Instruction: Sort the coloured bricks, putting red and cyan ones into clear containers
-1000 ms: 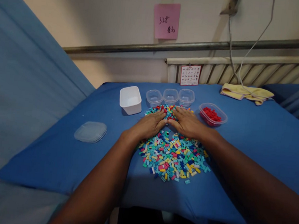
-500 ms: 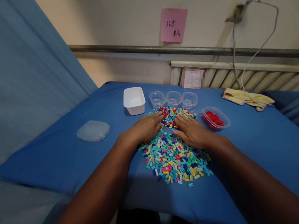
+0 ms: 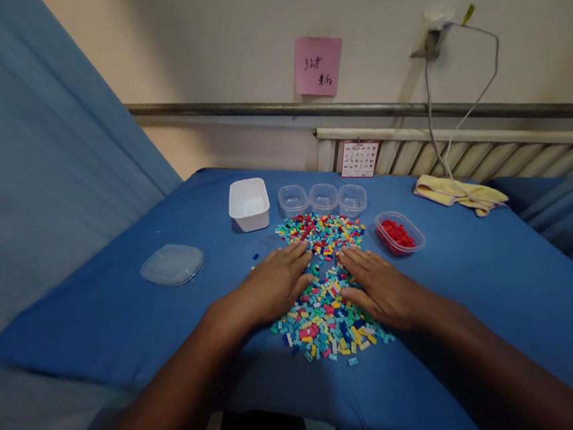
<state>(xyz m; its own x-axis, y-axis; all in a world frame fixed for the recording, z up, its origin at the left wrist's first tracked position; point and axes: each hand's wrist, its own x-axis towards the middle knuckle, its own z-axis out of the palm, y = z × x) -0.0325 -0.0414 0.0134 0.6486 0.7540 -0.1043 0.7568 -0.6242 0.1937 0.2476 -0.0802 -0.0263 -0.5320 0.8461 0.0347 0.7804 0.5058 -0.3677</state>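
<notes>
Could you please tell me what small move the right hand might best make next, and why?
I would probably have the right hand reach forward and pick one red brick from the far heap: red bricks lie mixed with other colours there, just beyond the hand, and the clear tub nearby appears to hold only red ones.

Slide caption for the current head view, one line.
Left hand and right hand palm-down at multicolored toy bricks, with red pieces in a clear tub to the right.

Blue-covered table (image 3: pixel 106 326), bricks (image 3: pixel 327 329), tubs (image 3: pixel 254 223), lids (image 3: pixel 172 264), yellow cloth (image 3: pixel 438 191)
</notes>
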